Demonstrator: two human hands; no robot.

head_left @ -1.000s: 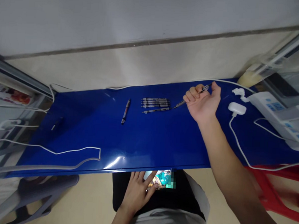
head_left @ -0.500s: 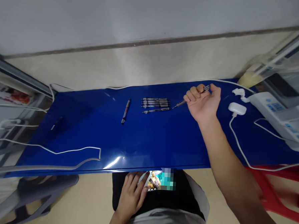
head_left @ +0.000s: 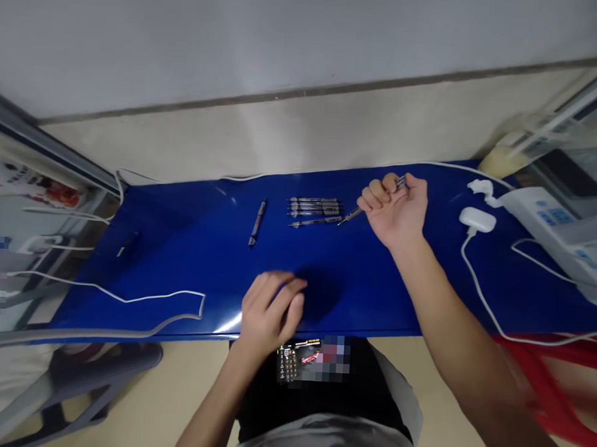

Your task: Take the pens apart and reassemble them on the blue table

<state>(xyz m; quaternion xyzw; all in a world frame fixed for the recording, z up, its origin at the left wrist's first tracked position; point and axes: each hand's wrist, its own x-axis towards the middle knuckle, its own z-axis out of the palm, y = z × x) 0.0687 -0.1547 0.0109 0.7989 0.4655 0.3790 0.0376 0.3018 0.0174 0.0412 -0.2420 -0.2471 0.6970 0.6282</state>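
Pen sits tight in our right hand, near the pen row; our left hand half curls over the blue table, holding nothing we can see.

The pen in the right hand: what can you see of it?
This slim pen is gripped in the curled fingers of the right hand, which hide its middle. Its narrow grey tip, metallic-looking, slants down-left above the blue tabletop, near a row of similar pens; its upper end shows beside the thumb. Whether the tip touches anything is unclear.
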